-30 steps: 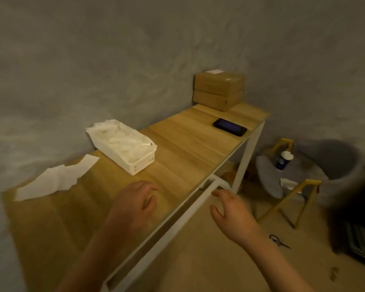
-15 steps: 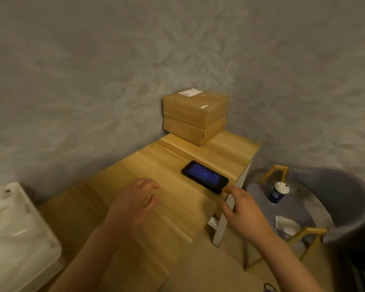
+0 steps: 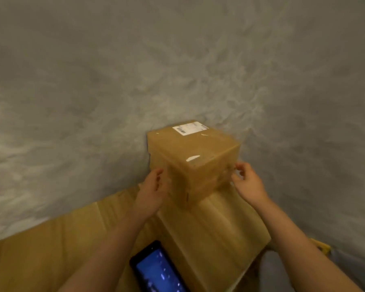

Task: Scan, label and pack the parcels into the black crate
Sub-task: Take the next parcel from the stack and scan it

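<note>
Head view: the cardboard parcel [image 3: 193, 159] stands at the desk's [image 3: 51, 249] far end against the wall. The left hand [image 3: 151, 191] and right hand [image 3: 248, 182] flank its sides, fingers loosely spread, seemingly touching through motion blur. A lit phone [image 3: 159, 270] lies nearer.

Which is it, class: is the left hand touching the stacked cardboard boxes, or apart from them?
Touching. The head view shows the left hand laid against the left side of the stacked cardboard boxes, with no gap between them.
</note>
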Demonstrator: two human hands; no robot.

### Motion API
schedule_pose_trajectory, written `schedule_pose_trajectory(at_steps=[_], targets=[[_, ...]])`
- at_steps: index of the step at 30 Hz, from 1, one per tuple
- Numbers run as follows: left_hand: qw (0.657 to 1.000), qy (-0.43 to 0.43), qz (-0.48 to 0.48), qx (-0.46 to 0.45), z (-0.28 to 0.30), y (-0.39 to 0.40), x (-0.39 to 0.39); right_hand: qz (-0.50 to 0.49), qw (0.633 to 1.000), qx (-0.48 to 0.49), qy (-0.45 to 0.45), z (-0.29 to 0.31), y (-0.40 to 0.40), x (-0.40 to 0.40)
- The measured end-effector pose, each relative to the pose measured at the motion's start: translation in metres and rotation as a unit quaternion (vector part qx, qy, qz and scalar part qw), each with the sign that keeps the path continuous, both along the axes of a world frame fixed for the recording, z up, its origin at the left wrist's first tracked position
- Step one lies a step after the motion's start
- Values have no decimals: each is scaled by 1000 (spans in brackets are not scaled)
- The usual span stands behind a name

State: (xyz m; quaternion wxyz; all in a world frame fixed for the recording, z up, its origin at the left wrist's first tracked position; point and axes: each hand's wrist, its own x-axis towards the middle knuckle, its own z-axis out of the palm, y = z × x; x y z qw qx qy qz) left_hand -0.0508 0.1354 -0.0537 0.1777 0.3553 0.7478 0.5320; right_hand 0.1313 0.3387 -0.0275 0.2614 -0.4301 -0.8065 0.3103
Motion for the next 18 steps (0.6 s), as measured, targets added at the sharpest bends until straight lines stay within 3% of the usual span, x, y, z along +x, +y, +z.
schedule_pose_trajectory(at_steps=[4, 9, 18], targets=[[988, -119, 60, 74, 10, 56, 12, -54, 988, -95, 105, 14, 69, -32], [982, -102, 87, 131, -2, 79, 16, -51, 965, -185, 177, 6, 106, -57], [962, -176, 115, 172, 11, 22, 13, 12, 957, -135, 256, 12, 45, -61]])
